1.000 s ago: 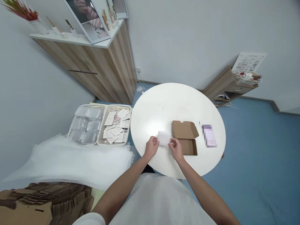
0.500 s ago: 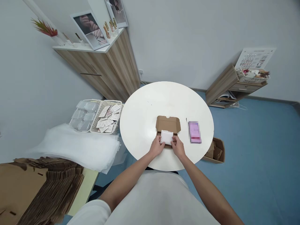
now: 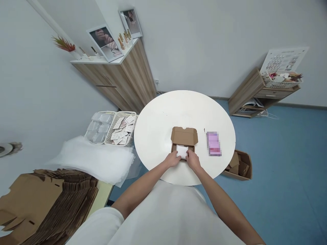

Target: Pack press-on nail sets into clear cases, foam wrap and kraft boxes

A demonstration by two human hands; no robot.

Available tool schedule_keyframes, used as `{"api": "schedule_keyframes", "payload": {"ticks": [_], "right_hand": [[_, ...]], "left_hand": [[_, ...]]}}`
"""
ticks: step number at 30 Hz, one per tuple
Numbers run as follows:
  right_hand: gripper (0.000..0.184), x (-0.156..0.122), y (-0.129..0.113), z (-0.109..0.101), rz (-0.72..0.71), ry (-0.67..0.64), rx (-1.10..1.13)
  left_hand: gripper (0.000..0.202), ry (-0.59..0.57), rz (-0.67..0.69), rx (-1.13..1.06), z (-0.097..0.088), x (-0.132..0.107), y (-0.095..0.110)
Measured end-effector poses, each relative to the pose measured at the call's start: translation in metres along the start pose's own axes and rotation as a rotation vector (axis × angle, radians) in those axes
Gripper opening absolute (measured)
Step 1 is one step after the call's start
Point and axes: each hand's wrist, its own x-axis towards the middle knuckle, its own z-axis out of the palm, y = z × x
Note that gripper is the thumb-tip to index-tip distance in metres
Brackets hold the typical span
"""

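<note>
On the round white table (image 3: 153, 136) a brown cardboard box (image 3: 184, 136) stands with its lid raised, hinged at the far side. A white wrapped packet (image 3: 182, 151) lies inside the box, near its front wall. My left hand (image 3: 172, 159) grips the packet's left edge, fingers closed on it. At the packet's right edge my right hand (image 3: 193, 160) is closed the same way, thumb and fingers pinching. What the white wrapping contains is hidden. A pixelated pink-purple item (image 3: 214, 144) lies to the right of the box.
Left of the table are a basket of small cards (image 3: 122, 129), a basket of clear plastic packs (image 3: 99, 127), white foam sheets (image 3: 94, 158) and stacked flat cardboard boxes (image 3: 63, 204). A carton (image 3: 240, 165) sits on the floor at right. Wooden cabinets (image 3: 114, 81) stand behind.
The white packet has gone down from above the front of the box into it, with both hands still on its sides. The view has shifted slightly.
</note>
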Motion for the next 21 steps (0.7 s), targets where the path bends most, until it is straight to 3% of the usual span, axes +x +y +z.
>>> {"api": "schedule_keyframes", "payload": {"ticks": [7, 10, 14, 21], "right_hand": [[0.021, -0.010, 0.004, -0.021, -0.065, 0.060, 0.145], [0.029, -0.010, 0.016, -0.030, 0.087, 0.094, 0.217], [0.039, -0.004, 0.026, -0.026, 0.270, 0.006, 0.364], [0.042, 0.003, 0.021, -0.013, 0.343, -0.054, 0.476]], "left_hand": [[0.035, 0.077, 0.146, -0.042, -0.020, -0.003, -0.012], [0.042, 0.131, 0.058, -0.062, -0.030, 0.000, -0.020], [0.042, 0.065, -0.026, -0.127, -0.029, 0.006, -0.024], [0.041, 0.037, -0.038, -0.128, -0.035, 0.010, -0.031]]}}
